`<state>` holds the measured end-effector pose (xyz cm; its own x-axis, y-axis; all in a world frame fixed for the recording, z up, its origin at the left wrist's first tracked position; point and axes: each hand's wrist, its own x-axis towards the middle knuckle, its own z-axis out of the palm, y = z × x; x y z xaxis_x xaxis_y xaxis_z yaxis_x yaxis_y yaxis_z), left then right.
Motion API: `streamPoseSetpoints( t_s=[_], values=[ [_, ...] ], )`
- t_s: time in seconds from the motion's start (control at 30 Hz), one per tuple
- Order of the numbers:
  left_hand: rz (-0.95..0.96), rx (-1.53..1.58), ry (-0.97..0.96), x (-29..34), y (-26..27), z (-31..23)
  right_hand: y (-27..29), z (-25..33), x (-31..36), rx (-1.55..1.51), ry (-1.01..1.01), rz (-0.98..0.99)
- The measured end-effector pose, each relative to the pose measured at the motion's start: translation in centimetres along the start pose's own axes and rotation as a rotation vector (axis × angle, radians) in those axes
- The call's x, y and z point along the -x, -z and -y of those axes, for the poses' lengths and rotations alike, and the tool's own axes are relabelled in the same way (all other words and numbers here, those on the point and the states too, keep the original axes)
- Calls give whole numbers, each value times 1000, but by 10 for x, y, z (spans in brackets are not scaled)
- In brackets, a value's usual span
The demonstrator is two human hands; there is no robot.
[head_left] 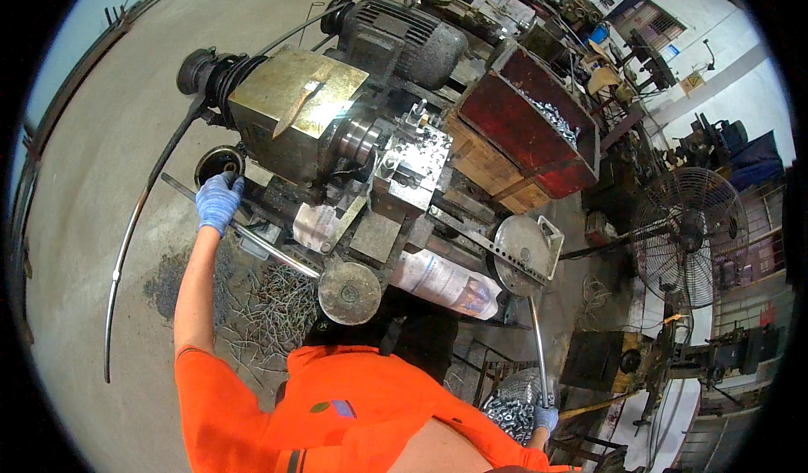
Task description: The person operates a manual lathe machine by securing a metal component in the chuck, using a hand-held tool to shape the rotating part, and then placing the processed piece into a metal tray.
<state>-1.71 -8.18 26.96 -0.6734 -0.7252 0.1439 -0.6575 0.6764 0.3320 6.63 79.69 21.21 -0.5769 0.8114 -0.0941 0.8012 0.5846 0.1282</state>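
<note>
In a light blue glove, my left hand [220, 202] reaches to the round dark cup [204, 167] at the lathe's left side. Its fingers bend together at the cup's mouth; what they hold, if anything, is hidden. At lower right my gloved right hand [545, 421] is wrapped round the end of a long metal lever [539, 342], which runs up to a round metal disc [520, 241]. Between my hands lies the small lathe, with its shiny spindle [358, 140] facing an oily metal block [412, 166]. Another steel rod [282, 254] slants below the cup towards a nearer round plate [349, 294].
A red bin [526, 128] of small metal parts rests on a wooden crate behind the block. Metal shavings [273, 313] cover the floor at left. Finished-looking parts fill a basket [509, 414] beside my right hand. A caged fan [690, 233] stands at right.
</note>
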Motion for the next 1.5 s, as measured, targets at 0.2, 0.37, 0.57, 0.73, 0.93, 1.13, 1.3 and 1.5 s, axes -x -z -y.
streamPoseSetpoints(
  t_s=[0.2, 0.37, 0.57, 0.73, 0.93, 1.13, 1.3, 1.5],
  values=[
    [-4, -9, 1, -3, -6, 3, -18, -16, -12, 18, 72, -62],
    [5, 10, -6, -2, -5, 4, -9, -12, -5, 7, 79, -22],
    [-21, 6, -26, -2, -6, 4, -2, -7, 6, 18, 55, -29],
    [4, 12, -3, -4, -7, 4, 2, -4, 11, 33, 63, 15],
    [2, 28, 4, -5, -10, 7, -12, -13, 1, 37, 42, -56],
    [6, 28, -4, -5, -9, 6, -25, -22, -12, 23, 82, -22],
    [21, 22, -11, -3, -4, 4, -15, -9, 3, 21, 46, -50],
    [3, 8, -8, -5, -9, 7, -25, -20, -3, 27, 101, -127]
  ],
)
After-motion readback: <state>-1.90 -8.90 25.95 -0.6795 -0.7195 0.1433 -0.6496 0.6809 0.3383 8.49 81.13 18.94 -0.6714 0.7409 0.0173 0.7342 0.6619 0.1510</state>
